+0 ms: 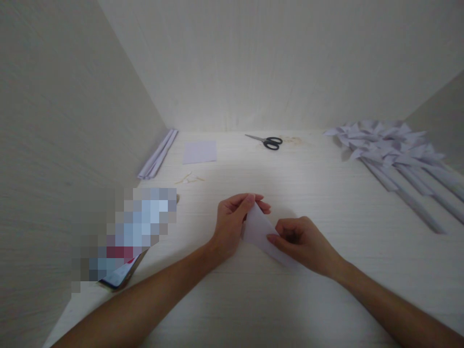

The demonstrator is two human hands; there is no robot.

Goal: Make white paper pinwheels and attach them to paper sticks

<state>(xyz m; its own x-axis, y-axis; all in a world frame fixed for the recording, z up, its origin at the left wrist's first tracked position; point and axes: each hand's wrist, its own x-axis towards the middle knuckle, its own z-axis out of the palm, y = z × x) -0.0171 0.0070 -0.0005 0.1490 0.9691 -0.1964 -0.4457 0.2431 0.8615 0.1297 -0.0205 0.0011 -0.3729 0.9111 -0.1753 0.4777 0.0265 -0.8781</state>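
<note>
A folded sheet of pale lilac paper [260, 231] is held between my two hands above the middle of the table. With thumb and fingers, my left hand [234, 217] pinches its upper corner. Its lower right edge is gripped by my right hand [302, 241], the thumb lying on top and the fingers curled behind. The paper looks like a triangle, slanting down to the right. Part of its lower right end is hidden by my right hand.
Black-handled scissors [270, 141] lie near the back wall. A flat paper square [199, 152], rolled paper [158, 154] and some small sticks [189, 179] are at the back left. A partly pixelated phone [119, 278] leans on the left. Several paper pinwheels [387, 145] are piled at the right.
</note>
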